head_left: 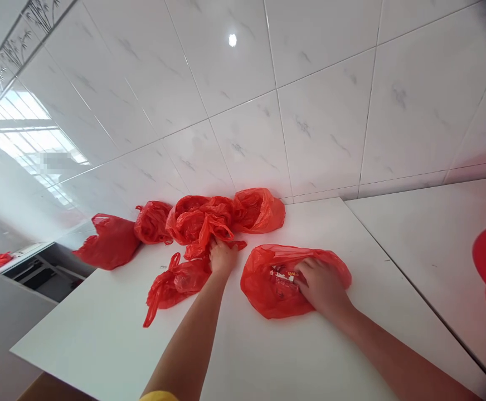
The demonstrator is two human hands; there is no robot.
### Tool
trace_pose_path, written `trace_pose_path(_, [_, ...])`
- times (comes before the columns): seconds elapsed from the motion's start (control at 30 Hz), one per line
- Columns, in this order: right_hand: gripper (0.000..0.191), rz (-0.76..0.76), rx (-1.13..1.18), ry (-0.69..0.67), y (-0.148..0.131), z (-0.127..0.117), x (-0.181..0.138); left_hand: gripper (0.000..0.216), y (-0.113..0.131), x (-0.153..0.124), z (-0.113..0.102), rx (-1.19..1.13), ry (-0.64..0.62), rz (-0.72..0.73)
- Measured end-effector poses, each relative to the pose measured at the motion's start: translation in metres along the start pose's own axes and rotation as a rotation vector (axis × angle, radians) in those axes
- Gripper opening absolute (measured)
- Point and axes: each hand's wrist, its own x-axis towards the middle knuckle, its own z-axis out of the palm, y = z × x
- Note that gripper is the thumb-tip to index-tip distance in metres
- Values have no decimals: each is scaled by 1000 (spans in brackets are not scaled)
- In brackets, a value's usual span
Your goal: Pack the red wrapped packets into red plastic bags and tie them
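Head view: 1 open red bag (259,301), thin plastic, mouth upward, on a white tabletop (310,362)
1 printed item (282,277), white and yellow marks, inside the open red bag; other contents too unclear to list
1 right hand (322,284), in the mouth of the open red bag at its right side, fingertips beside the printed item; clamped or merely touching, cannot tell
1 left hand (223,257), left of the open red bag and slightly farther back, against a crumpled red bag (196,249); fingertips hidden by plastic, together or apart, cannot tell
1 knotted red bag (182,284), left of the open red bag, handle trailing
1 gaping red bag (272,216), just behind the open red bag
1 bunched red bundle (184,220), behind and left of the open red bag
1 rolled red bag (153,223) and 1 bulging red bag (111,242), both well left of the open red bag
1 adjoining tabletop (435,234), right of the open red bag, past a narrow seam
1 tiled wall (326,122), behind the open red bag
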Motion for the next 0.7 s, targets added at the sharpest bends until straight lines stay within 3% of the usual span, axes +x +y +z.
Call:
trace_pose_path(0.13, [3,16,-2,9,-3,-3,-1,81,3,-26,-1,4,-28,10])
trace_pose_path(0.23, [4,31,-10,0,-3,-7,-2,69,2,-47,-7,-94,-45,74])
trace_pose_path(0.37, [3,56,-14,-4,-1,-12,-3,32,8,-79,-27,-387,106,300])
trace_pose_path(0.47, [10,31,-15,5,3,-14,-4,20,27,-102,-43,-459,166,548])
trace_pose_path(0.6, [23,-76,-75,43,8,-16,-9,18,55,-123,-45,-427,-49,902])
trace_pose_path(0.7, [24,-138,-100,106,10,-23,-20,22,61,-133,-30,-363,-164,979])
